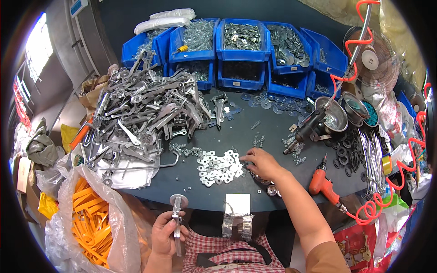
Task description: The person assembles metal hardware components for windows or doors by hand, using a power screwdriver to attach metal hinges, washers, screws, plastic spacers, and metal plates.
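Observation:
Upright in my left hand (pixel 165 234) is a grey metal lever (pixel 177 223) with a round disc (pixel 179 200) at its top. The fingers close around its shaft, over my lap near the table's front edge. My right hand (pixel 262 163) reaches over the table, its fingers partly stretched and apart at the right edge of a pile of small flat silver plates with holes (pixel 213 168). I see nothing held in it. Small springs (pixel 258 140) lie just beyond that hand, and round metal cups (pixel 271 190) sit beside its wrist.
A heap of metal levers (pixel 154 102) covers the left side. Blue bins (pixel 242 55) of parts line the back. A red power screwdriver (pixel 322 182) lies at right, near a hanging dark driver (pixel 312 125) and coiled red hose (pixel 374 204). Orange strips (pixel 91 223) fill a bag front left.

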The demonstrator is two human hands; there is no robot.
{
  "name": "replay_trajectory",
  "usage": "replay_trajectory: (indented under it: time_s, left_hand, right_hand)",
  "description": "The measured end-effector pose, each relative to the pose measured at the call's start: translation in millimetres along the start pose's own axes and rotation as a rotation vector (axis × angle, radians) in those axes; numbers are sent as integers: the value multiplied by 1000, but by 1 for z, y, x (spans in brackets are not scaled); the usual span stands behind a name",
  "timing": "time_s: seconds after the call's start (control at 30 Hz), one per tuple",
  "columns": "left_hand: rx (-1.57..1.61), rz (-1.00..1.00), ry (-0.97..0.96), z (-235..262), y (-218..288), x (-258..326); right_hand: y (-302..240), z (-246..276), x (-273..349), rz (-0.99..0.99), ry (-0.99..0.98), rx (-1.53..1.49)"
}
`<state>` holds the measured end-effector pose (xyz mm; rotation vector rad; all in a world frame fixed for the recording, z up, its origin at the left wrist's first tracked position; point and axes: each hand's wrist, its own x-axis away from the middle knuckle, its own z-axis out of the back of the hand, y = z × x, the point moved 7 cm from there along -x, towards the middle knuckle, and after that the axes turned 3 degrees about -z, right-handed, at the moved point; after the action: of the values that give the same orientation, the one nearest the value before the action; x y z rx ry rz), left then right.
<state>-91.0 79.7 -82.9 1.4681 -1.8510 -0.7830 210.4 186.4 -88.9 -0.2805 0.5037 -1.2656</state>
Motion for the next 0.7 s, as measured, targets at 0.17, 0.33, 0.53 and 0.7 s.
replay_trajectory:
  time_s: [0.17, 0.33, 0.53, 0.7]
  left_hand:
    - [-86, 32, 44, -6, 2, -8]
    - [-458, -238, -62, -31, 13, -23]
    - [-931, -625, -146, -82, 31, -19]
    - [-1071, -803, -170, -94, 44, -13]
  right_hand:
    - [2, 7, -2, -74, 68, -63]
    - [-70, -10, 29, -376, -247, -1014]
    - [-149, 5, 37, 47, -32, -849]
    - [-154, 8, 32, 149, -42, -850]
